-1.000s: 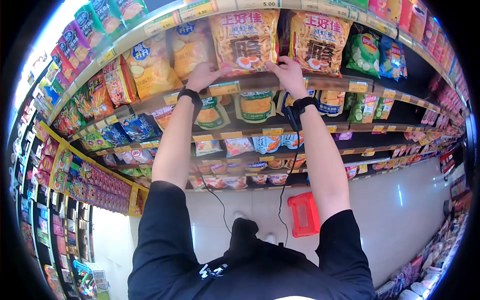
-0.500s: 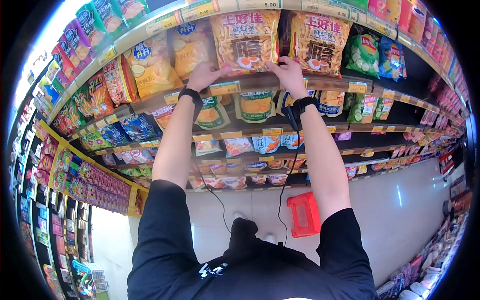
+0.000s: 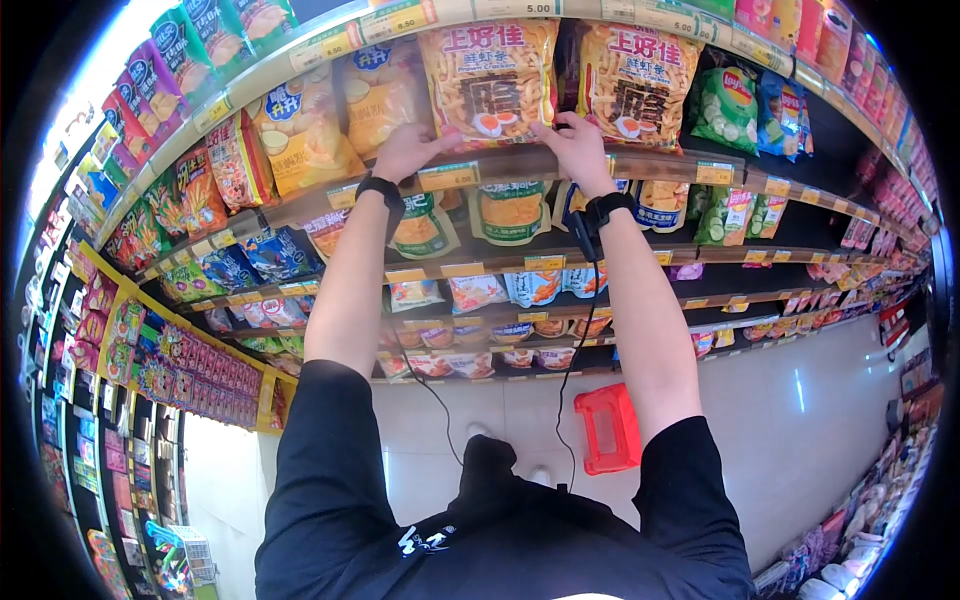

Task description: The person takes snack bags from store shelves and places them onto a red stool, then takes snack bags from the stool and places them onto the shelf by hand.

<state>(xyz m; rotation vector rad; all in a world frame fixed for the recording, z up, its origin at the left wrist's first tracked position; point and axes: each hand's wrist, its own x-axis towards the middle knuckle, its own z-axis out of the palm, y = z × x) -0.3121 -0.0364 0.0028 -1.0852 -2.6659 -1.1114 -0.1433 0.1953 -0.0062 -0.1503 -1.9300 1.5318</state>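
A yellow and red bag of prawn crackers [image 3: 490,85] stands upright on the shelf in front of me. Its lower left corner is pinched by my left hand [image 3: 408,150], the thumb lying on the front. At the lower right corner, my right hand [image 3: 578,155] pinches the same bag; the fingers behind it are partly hidden. Just right of that hand is a second matching prawn cracker bag [image 3: 638,85]. Orange-yellow chip bags [image 3: 305,130] are to the left of my left hand.
A shelf edge with price tags [image 3: 447,177] runs below my hands. Lower shelves hold green pouches [image 3: 510,212] and other snacks. Cables hang in front of them from wrist level. A red basket [image 3: 608,430] sits on the floor, and a candy display [image 3: 195,375] is at left.
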